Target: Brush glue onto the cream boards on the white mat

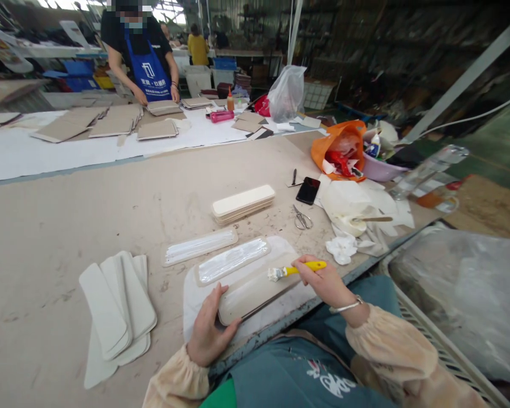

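Near the table's front edge, my left hand (pixel 208 327) grips the left end of a long beige panel (pixel 250 292) with rounded corners, thumb along its near side. My right hand (pixel 325 280) is closed around a paintbrush (pixel 309 266) with a yellow handle. White stuff coats its bristles, which are over the panel's right part; whether they touch it I cannot tell. Beneath the panel lies a white sheet (pixel 191 300). Just behind are two similar panels with glossy, wet-looking white middles, one (pixel 233 260) partly on the sheet, the other (pixel 199 247) beyond it.
A stack of panels (pixel 244 203) stands farther back; several pale strips (pixel 114 306) fan out at left. To the right are scissors (pixel 302 217), a phone (pixel 308 190), crumpled tissue (pixel 341 248) and an orange bag (pixel 340 148). Across the table, a co-worker (pixel 147 62) handles boards.
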Tool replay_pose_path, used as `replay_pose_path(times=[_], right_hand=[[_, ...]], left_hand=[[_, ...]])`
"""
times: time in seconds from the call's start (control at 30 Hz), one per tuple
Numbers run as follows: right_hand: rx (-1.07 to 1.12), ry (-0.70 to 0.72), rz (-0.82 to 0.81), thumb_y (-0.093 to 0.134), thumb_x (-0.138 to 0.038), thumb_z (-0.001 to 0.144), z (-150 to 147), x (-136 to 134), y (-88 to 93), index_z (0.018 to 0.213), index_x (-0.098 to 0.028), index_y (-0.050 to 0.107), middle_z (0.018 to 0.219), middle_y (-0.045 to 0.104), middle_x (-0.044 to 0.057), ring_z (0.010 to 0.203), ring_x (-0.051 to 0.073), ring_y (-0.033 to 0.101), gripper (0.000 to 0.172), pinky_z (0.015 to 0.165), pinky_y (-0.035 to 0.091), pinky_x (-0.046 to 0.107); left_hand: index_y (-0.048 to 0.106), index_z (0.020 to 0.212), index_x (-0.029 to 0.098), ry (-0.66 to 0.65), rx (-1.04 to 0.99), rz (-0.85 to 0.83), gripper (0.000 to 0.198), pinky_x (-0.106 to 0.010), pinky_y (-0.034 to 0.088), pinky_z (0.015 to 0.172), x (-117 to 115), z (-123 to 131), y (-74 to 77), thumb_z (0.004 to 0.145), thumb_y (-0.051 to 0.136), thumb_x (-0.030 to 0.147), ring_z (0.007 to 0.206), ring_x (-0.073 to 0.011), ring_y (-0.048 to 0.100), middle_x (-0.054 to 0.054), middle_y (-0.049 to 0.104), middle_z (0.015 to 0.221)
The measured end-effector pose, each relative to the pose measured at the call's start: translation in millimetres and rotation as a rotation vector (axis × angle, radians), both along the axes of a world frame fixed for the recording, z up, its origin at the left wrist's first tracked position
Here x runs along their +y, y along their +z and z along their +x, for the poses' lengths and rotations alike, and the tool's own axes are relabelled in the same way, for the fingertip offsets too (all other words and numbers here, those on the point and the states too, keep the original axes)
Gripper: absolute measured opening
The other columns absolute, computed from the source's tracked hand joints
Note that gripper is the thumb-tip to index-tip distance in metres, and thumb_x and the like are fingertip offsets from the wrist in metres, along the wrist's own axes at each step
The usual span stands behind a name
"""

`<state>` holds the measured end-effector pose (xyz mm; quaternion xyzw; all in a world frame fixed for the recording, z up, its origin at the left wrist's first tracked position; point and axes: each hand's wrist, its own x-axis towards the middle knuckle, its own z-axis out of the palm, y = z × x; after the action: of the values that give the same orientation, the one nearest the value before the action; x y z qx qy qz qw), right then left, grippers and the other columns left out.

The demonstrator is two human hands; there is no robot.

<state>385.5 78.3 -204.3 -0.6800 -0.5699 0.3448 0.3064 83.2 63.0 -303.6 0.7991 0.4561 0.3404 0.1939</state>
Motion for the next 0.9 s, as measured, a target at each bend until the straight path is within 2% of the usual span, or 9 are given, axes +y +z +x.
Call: replay_pose_path(times=[0.2, 0.33, 0.43, 0.53, 0.7, 0.9], right_hand=[[-0.122, -0.080, 0.066, 0.048, -0.039, 0.088, 30.4, -4.9, 11.3, 0.076, -0.022, 0.061, 0.049, 0.053, -0.003, 0.049, 0.015, 0.053, 0.025, 0.053, 0.041, 0.027], [-0.042, -0.121, 0.115, 0.049, -0.043, 0.089, 24.6, -1.3, 20.6, 0.075, -0.021, 0.060, 0.052, 0.052, -0.003, 0.049, 0.014, 0.050, 0.028, 0.051, 0.039, 0.026], [0.116, -0.088, 0.100, 0.049, -0.047, 0.089, 0.7, 12.3, 24.0, 0.082, -0.020, 0.060, 0.054, 0.053, -0.003, 0.046, 0.012, 0.047, 0.030, 0.047, 0.038, 0.025], [0.248, 0.034, 0.033, 0.050, -0.047, 0.088, -36.4, 32.7, 19.5, 0.091, -0.019, 0.062, 0.057, 0.057, -0.002, 0.046, 0.011, 0.048, 0.030, 0.046, 0.040, 0.023], [0.424, 0.162, -0.130, 0.053, -0.041, 0.085, -97.2, 69.3, -1.2, 0.088, -0.018, 0.061, 0.057, 0.061, -0.003, 0.046, 0.009, 0.049, 0.024, 0.046, 0.042, 0.018], [0.509, 0.196, -0.249, 0.056, -0.034, 0.082, -138.7, 95.3, -21.3, 0.080, -0.018, 0.060, 0.055, 0.062, -0.003, 0.044, 0.007, 0.050, 0.017, 0.042, 0.041, 0.016]], left_hand=[[0.015, 0.148, 0.019, -0.014, 0.013, -0.014, 0.085, -0.047, 0.046, 0.100, -2.3, -0.6, -1.5, 0.080, 0.064, 0.032, 0.119, -0.0282, 0.053, -0.016, 0.056, 0.127], [0.017, 0.148, 0.020, -0.033, 0.018, 0.002, 0.085, -0.051, 0.041, 0.104, -0.6, -7.2, 4.7, 0.079, 0.065, 0.037, 0.128, -0.0322, 0.044, -0.017, 0.049, 0.136], [0.018, 0.147, 0.019, 0.101, -0.021, 0.017, 0.081, -0.054, 0.037, 0.106, 12.1, -20.7, 5.9, 0.081, 0.062, 0.037, 0.131, -0.0325, 0.040, -0.018, 0.042, 0.142], [0.018, 0.147, 0.019, 0.261, 0.048, 0.039, 0.083, -0.056, 0.034, 0.107, 34.2, -38.1, 0.4, 0.080, 0.063, 0.037, 0.132, -0.0329, 0.037, -0.018, 0.042, 0.141], [0.011, 0.148, 0.014, 0.175, 0.247, -0.008, 0.088, -0.056, 0.033, 0.107, 62.3, -54.2, -10.5, 0.079, 0.060, 0.034, 0.137, -0.0341, 0.030, -0.019, 0.041, 0.143], [0.009, 0.149, 0.016, 0.158, 0.299, -0.074, 0.086, -0.056, 0.026, 0.111, 64.7, -53.6, -10.4, 0.079, 0.057, 0.029, 0.139, -0.0326, 0.026, -0.016, 0.037, 0.147]])
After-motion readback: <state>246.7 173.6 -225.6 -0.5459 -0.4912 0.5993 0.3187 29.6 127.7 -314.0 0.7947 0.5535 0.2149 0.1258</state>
